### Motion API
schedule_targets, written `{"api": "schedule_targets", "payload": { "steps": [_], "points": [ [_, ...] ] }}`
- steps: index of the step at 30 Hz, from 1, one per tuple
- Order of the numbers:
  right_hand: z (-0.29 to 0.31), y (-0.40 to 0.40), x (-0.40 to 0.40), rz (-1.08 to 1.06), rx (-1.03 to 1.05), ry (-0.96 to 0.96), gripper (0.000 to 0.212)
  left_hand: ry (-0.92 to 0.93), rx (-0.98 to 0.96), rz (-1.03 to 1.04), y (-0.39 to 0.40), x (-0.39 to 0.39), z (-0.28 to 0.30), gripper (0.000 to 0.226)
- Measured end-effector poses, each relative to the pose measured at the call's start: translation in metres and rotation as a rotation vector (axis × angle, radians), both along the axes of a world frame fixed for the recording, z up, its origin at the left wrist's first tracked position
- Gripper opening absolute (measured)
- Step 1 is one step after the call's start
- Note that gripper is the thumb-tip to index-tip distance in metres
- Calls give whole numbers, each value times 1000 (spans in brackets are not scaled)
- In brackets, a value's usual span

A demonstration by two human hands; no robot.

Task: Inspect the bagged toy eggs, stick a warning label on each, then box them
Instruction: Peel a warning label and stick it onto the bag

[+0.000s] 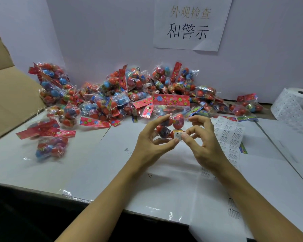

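Observation:
Above the table's middle I hold one clear bag of toy eggs (171, 110) with a red flowered header card. My left hand (152, 144) grips the bag from the left, fingers curled round its lower part. My right hand (201, 142) pinches a small white warning label (178, 135) against the bag's lower front. A strip of warning labels (229, 137) lies on the table just right of my hands. A big heap of bagged eggs (122, 95) lies along the back wall.
A roll of labels (294, 103) stands at the far right. An open cardboard box (9, 98) sits at the left, with several bags (49, 137) beside its flap. White sheets cover the table (112, 172). A paper sign (191, 23) hangs on the back wall.

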State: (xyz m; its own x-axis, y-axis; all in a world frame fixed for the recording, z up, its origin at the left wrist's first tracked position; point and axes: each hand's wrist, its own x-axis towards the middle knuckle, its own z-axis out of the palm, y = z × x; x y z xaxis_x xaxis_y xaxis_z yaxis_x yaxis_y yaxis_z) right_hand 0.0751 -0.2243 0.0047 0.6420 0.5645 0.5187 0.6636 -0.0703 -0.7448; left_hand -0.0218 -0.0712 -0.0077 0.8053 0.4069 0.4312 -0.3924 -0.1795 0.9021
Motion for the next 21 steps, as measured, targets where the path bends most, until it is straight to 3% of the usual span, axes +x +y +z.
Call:
{"api": "schedule_targets", "payload": {
  "steps": [21],
  "points": [
    [-5, 5, -1, -136, 11, -77, 14, -76, 13, 126, 1, 7, -4, 41]
  ]
}}
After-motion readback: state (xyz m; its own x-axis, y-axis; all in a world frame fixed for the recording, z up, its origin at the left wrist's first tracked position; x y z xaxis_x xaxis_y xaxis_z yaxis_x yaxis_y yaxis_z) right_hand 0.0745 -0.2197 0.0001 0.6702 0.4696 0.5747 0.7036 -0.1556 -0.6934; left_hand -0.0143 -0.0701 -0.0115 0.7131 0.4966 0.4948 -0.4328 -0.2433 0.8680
